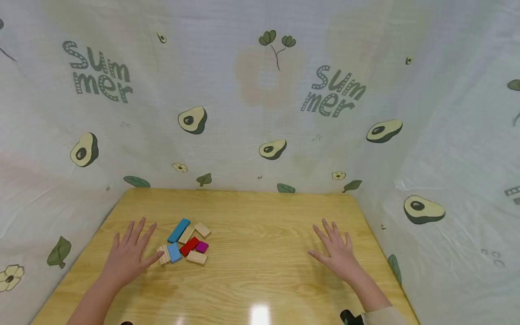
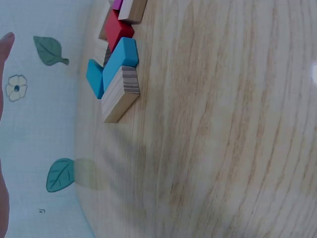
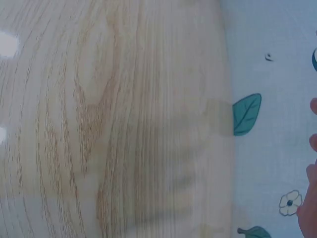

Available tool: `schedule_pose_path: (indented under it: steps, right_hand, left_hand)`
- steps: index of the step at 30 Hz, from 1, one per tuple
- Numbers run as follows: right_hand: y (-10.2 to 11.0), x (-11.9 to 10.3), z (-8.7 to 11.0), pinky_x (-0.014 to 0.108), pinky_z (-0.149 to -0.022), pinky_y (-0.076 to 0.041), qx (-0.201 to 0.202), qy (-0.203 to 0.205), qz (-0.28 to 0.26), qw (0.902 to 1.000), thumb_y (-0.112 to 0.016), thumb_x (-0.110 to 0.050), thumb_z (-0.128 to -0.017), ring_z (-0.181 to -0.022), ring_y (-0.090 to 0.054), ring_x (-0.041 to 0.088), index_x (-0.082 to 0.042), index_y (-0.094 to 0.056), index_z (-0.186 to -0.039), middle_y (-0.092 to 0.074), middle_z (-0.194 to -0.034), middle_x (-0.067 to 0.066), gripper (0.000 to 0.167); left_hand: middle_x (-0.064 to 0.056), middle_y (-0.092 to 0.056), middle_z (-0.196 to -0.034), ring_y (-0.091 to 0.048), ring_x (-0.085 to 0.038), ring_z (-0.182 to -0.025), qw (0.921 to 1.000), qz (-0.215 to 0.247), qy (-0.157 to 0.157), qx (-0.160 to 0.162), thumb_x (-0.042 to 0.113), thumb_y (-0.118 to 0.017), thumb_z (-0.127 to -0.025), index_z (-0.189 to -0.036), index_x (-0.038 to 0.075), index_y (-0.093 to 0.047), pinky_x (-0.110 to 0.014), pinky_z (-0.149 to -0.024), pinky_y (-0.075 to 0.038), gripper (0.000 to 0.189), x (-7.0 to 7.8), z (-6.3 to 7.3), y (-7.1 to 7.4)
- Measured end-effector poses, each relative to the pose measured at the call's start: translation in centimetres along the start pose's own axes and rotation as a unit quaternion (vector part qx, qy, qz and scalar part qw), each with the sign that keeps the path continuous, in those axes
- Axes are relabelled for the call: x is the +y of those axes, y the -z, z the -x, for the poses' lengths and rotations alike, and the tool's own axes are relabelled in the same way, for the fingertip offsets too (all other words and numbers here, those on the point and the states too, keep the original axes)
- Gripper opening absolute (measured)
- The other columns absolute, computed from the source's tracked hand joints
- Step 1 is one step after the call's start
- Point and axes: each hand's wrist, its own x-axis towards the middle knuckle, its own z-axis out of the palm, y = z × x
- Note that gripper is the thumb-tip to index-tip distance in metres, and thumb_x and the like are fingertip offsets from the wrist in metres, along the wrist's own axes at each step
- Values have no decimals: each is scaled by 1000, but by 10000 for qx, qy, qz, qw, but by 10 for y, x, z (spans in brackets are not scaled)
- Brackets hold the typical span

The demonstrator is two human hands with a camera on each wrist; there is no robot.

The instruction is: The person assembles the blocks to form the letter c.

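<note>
My left hand (image 1: 129, 253) is spread with straight fingers beside a loose cluster of wooden blocks, its thumb overlapping the nearest plain block (image 1: 164, 255) in the head view. Against that block lies a light blue block (image 1: 174, 253). A longer blue block (image 1: 178, 230) is farther back, close to two plain wood blocks, one of them pale (image 1: 202, 229). A red block (image 1: 189, 246) and a small purple block (image 1: 201, 247) lie together, with another plain block (image 1: 197, 257) in front. On the right, my right hand (image 1: 336, 253) has its fingers spread and holds nothing.
The wooden table (image 1: 260, 225) is bordered at the back and both sides by a pale curtain (image 1: 243, 90) printed with avocados and leaves. At the lower right edge a dark object (image 1: 351, 317) sits beside the right sleeve (image 1: 383, 317).
</note>
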Motion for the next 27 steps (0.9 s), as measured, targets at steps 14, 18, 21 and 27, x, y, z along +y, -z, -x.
schedule_pose_path:
  steps: [14,18,21,27]
  right_hand:
    - [-15,-13,-18,80,-96,-3,28,147,-2070,9782,-67,-29,-93,-142,-2,49,-11,-24,-156,-5,-161,18,78]
    - [-26,-20,-22,81,-96,-11,-113,30,-2651,9641,-69,-29,-92,-143,-3,48,-13,-25,-155,-5,-162,15,79]
    - [-33,-27,-25,79,-98,-14,-183,3,-2966,9548,-70,-31,-91,-143,-5,47,-16,-26,-155,-8,-161,14,79]
    - [-44,-41,-31,75,-102,-17,-304,-15,-3347,9418,-74,-25,-88,-144,-12,43,-17,-29,-155,-15,-160,12,80]
  left_hand:
    - [-31,-22,-152,-17,-52,-138,9938,1083,240,21,36,-78,-82,-152,3,-28,-73,-104,-10,92,14,-37,-10]
    - [-34,-25,-148,-22,-54,-133,9891,1412,411,-69,27,-79,-82,-151,-1,-27,-75,-101,-14,91,15,-43,-15]
    - [-34,-32,-144,-29,-54,-129,9883,1450,459,-95,24,-80,-82,-148,-4,-30,-73,-100,-21,87,12,-48,-20]
    - [-33,-44,-137,-38,-54,-123,9870,1453,423,-544,25,-77,-85,-144,-3,-40,-68,-97,-33,76,4,-57,-27]
